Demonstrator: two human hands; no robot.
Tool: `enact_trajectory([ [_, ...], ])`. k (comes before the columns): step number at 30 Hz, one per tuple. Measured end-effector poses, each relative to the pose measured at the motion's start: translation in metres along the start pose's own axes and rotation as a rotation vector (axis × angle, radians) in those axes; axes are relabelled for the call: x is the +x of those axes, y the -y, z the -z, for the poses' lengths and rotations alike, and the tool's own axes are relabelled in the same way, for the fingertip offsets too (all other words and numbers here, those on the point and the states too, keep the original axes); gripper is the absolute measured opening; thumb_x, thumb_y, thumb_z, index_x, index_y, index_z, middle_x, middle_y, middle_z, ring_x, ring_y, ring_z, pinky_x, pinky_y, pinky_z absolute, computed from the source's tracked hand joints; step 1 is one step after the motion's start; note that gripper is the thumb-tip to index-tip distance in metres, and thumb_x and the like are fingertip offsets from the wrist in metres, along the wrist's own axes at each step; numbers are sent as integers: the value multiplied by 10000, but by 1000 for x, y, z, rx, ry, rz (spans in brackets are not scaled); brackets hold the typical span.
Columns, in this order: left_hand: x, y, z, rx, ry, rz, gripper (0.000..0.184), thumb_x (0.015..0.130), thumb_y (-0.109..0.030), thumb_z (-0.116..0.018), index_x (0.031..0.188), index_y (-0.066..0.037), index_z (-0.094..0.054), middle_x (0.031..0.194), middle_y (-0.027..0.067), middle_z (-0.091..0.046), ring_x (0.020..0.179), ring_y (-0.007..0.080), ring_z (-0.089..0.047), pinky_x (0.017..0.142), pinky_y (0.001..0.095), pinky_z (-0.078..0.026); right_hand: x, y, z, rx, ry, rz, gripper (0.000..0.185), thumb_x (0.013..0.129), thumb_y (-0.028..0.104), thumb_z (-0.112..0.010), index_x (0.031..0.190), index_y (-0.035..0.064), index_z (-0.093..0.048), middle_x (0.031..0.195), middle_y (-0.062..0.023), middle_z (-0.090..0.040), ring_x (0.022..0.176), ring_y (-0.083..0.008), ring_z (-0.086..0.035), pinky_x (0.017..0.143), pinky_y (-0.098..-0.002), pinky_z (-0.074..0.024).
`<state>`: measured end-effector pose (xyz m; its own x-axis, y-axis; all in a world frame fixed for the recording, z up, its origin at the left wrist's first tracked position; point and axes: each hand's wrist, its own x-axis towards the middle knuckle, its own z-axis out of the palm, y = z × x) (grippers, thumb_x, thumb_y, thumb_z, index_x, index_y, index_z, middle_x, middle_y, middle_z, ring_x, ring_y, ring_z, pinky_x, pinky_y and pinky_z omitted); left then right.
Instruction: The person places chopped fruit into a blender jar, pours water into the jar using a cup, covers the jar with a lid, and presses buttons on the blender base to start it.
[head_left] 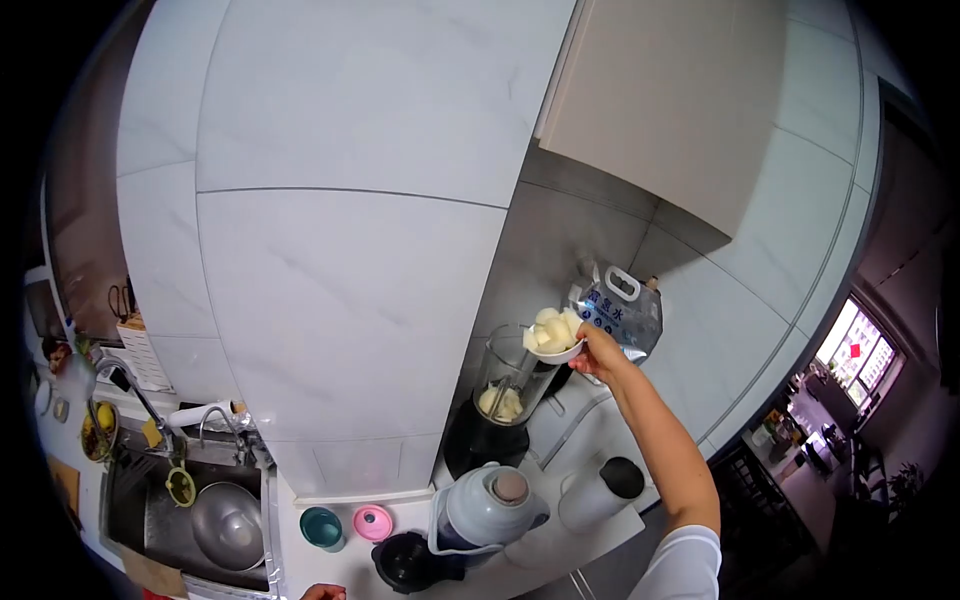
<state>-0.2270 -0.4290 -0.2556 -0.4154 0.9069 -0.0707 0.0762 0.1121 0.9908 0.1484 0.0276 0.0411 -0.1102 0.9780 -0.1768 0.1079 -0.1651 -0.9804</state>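
My right hand grips the rim of a small white bowl heaped with pale, peeled fruit or vegetable chunks. The bowl tilts slightly at the top of a clear blender jar, whose mouth it partly covers. Similar pale pieces lie inside the jar, around its bottom. The jar stands on a black blender base. Only a bit of my left hand shows at the bottom edge, near a black lid-like part on the counter; most of its fingers are hidden.
A large blue-grey thermos and a white jug stand in front of the blender. A silver water bag is behind my right hand. Left are a teal cup, a pink lid and a sink holding a metal bowl.
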Motion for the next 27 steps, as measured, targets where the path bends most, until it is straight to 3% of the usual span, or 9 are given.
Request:
enact_trajectory([
  [3, -2, 4, -12, 8, -41, -17, 93, 910, -70, -655, 983, -12, -652, 860, 12, -624, 789, 92, -556, 730, 237, -468, 25, 3, -2, -206, -34, 45, 316, 838, 252, -438, 988, -7, -538, 663, -76, -584, 449, -128, -567, 329, -215, -408],
  [7, -6, 9, -22, 70, -90, -42, 94, 912, -62, -653, 985, -4, -648, 866, 18, -624, 797, 98, -561, 733, 242, -475, 62, 1, -2, -439, 32, 102, 316, 856, 249, -433, 1013, -5, -536, 651, -95, -586, 439, -167, -573, 367, -279, -447],
  [9, -10, 9, -26, 62, -100, -18, 96, 913, -65, -652, 986, -2, -649, 865, 18, -622, 797, 97, -560, 732, 241, -474, 67, 2, -14, -1067, -157, 322, 312, 870, 230, -458, 1060, -7, -526, 716, -151, -620, 507, -262, -626, 472, -375, -510],
  [10, -12, 9, -28, 52, -103, 2, 97, 915, -67, -651, 987, -1, -649, 865, 18, -620, 796, 97, -558, 732, 241, -474, 73, -6, -17, -1067, -149, 323, 312, 870, 230, -458, 1060, -7, -526, 716, -151, -620, 507, -262, -626, 472, -375, -510],
  [12, -13, 10, -32, 68, -117, 4, 99, 917, -70, -649, 988, -1, -649, 862, 17, -618, 793, 96, -555, 728, 240, -473, 84, -29, -22, -1533, -330, 740, 312, 858, 218, -516, 1073, -6, -512, 865, -219, -642, 649, -349, -665, 593, -442, -536],
  [13, -13, 10, -34, 82, -125, 1, 101, 920, -73, -647, 990, -1, -649, 859, 17, -616, 789, 94, -551, 725, 240, -473, 66, -26, -33, -1603, -303, 822, 286, 830, 158, -555, 1070, 13, -496, 940, -226, -626, 743, -365, -667, 589, -448, -534],
  [17, -9, -1, -41, 63, -124, 11, 106, 924, -83, -644, 993, -2, -651, 861, 15, -616, 787, 94, -551, 722, 241, -473, 51, -27, -45, -1629, -254, 1109, 262, 814, 61, -556, 1063, 27, -484, 886, -171, -566, 710, -346, -657, 558, -425, -530],
  [24, -2, -4, -47, 48, -121, 1, 116, 923, -91, -645, 1000, -4, -655, 863, 23, -633, 794, 98, -563, 728, 246, -479, 37, -22, -34, -1662, -259, 1187, 360, 821, 81, -567, 1163, 7, -480, 961, -189, -546, 718, -335, -658, 562, -421, -533],
  [27, 2, -6, -47, 60, -101, 0, 122, 919, -90, -652, 1005, -3, -656, 875, 29, -639, 804, 103, -571, 739, 251, -483, 49, -29, -22, -1477, -412, 1035, 374, 829, 82, -543, 1186, -12, -481, 906, -203, -568, 729, -325, -657, 562, -402, -535],
])
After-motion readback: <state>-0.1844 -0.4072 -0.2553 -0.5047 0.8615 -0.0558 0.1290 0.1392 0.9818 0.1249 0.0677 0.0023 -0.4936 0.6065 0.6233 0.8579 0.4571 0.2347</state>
